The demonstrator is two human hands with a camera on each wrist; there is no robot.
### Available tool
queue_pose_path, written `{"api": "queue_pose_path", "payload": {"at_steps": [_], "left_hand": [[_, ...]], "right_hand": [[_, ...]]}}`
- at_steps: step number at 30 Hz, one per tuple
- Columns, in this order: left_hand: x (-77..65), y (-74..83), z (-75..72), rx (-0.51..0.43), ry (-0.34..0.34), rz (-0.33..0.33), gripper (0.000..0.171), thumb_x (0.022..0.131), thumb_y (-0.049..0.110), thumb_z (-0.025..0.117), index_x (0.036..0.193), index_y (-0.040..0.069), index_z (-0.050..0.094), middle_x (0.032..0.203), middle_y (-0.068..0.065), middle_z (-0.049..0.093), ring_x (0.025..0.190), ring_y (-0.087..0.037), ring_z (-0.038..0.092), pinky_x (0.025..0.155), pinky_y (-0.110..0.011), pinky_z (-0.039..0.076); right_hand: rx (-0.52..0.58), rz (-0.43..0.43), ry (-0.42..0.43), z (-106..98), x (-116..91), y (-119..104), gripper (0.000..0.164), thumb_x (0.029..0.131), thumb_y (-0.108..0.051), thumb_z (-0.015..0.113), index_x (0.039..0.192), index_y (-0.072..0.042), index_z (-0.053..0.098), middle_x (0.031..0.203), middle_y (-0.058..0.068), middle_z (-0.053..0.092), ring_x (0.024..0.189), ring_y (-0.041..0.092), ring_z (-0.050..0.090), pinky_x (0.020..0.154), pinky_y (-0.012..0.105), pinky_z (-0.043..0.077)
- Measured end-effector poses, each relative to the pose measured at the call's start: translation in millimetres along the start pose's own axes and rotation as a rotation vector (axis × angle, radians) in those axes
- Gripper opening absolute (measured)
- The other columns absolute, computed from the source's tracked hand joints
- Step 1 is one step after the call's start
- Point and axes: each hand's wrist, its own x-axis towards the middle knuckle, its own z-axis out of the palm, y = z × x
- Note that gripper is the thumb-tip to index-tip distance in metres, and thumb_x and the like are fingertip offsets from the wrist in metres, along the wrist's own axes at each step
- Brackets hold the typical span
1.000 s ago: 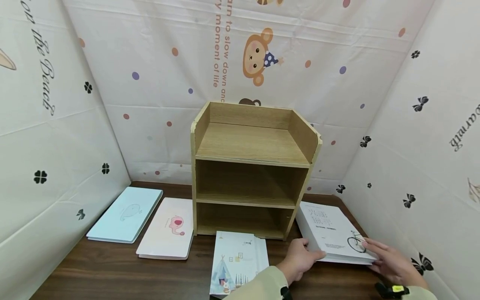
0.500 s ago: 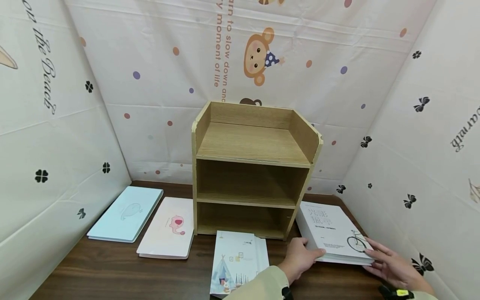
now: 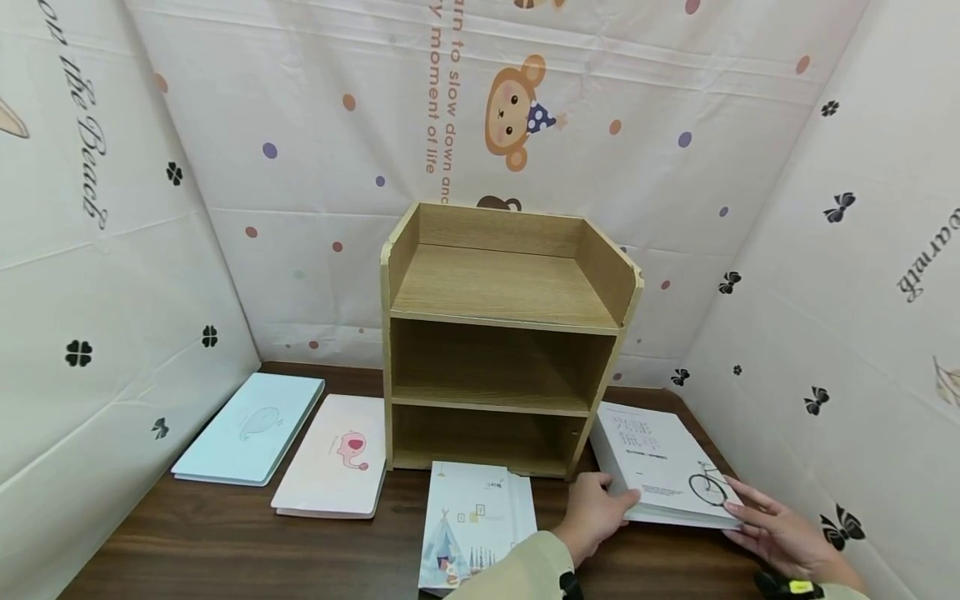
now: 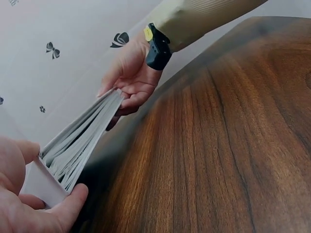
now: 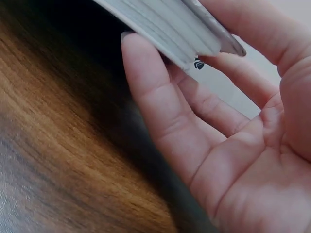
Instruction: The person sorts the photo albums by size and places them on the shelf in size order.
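Biggest thing here is the printed sheets (image 3: 315, 75), dots + a monkey at the back, up on three sides. Then the brown wood surface (image 3: 225, 542), w/ a wood shelf unit (image 3: 502, 287) standing on it near the back, approx centre. Books next: thick white book (image 3: 660, 462) is just to the right of the shelf unit, cover up. Pale blue notebook (image 3: 251, 429) + pink notebook (image 3: 330, 458) lie flat on the left side, and a tent-print book (image 3: 476, 517) is in front of the shelf unit, partly behind the left sleeve (image 3: 517, 571).

Hands: left hand (image 3: 596, 512) has its grip clamped on the spine end of the white book, right hand (image 3: 791, 533) pinches the near right corner. Head cam only gives you the cover; L wrist cam looks at the page edges end-on, w/ gaps btwn the pages, digits either side of the spine. R wrist cam adds fingers (image 5: 148, 80) under the lower cover, which head cam mostly hides

Smaller stuff: bike print (image 3: 707, 486) on the cover by the right fingertips, black wrist device (image 4: 158, 51) on the R wrist, tiny yellow label (image 4: 148, 33) on that
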Motion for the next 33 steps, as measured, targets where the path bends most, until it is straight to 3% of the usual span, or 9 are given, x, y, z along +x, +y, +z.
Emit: {"api": "queue_pose_path", "payload": {"at_steps": [3,8,15,25,33], "left_hand": [[0.4,0.1,-1.0,-0.004,-0.004,0.005,0.042,0.087,0.009,0.081,0.124,-0.006,0.068,0.117,-0.021,0.066,0.07,-0.016,0.068,0.06,-0.031,0.062],[2.0,-1.1,-3.2,-0.063,-0.035,0.014,0.052,0.088,0.003,0.078,0.135,-0.007,0.061,0.135,-0.027,0.059,0.087,-0.021,0.07,0.064,-0.036,0.064],[6.1,-4.3,-4.2,-0.148,-0.08,0.014,0.056,0.088,-0.001,0.075,0.141,-0.003,0.058,0.14,-0.026,0.056,0.087,-0.021,0.069,0.066,-0.04,0.065],[8.8,-4.5,-6.7,-0.193,-0.121,-0.024,0.059,0.089,-0.002,0.073,0.145,0.003,0.055,0.097,-0.011,0.067,0.077,-0.016,0.068,0.069,-0.04,0.065],[7.3,-3.5,-8.4,-0.201,-0.128,-0.032,0.06,0.09,-0.002,0.072,0.147,0.006,0.054,0.085,-0.01,0.069,0.074,-0.016,0.069,0.069,-0.037,0.065]], "right_hand": [[0.018,-0.006,-0.01,-0.6,0.1,1.4,0.052,0.11,-0.007,0.041,0.119,-0.048,0.071,0.119,-0.014,0.071,0.111,0.011,0.07,0.1,0.032,0.058],[0.022,-0.033,-0.028,0.2,0.6,5.2,0.053,0.11,-0.005,0.041,0.121,-0.046,0.071,0.121,-0.014,0.07,0.111,0.01,0.069,0.1,0.031,0.057],[0.064,-0.065,-0.145,-0.4,1.2,8.9,0.059,0.111,-0.002,0.032,0.13,-0.045,0.068,0.127,-0.014,0.069,0.115,0.009,0.068,0.102,0.03,0.056],[0.087,-0.075,-0.23,2.3,3.0,8.4,0.062,0.111,-0.001,0.027,0.135,-0.045,0.064,0.131,-0.01,0.069,0.118,0.011,0.067,0.102,0.03,0.056],[0.121,-0.061,-0.255,1.2,4.3,9.4,0.063,0.111,0.0,0.026,0.135,-0.045,0.064,0.133,-0.007,0.068,0.12,0.014,0.067,0.104,0.031,0.055]]}}
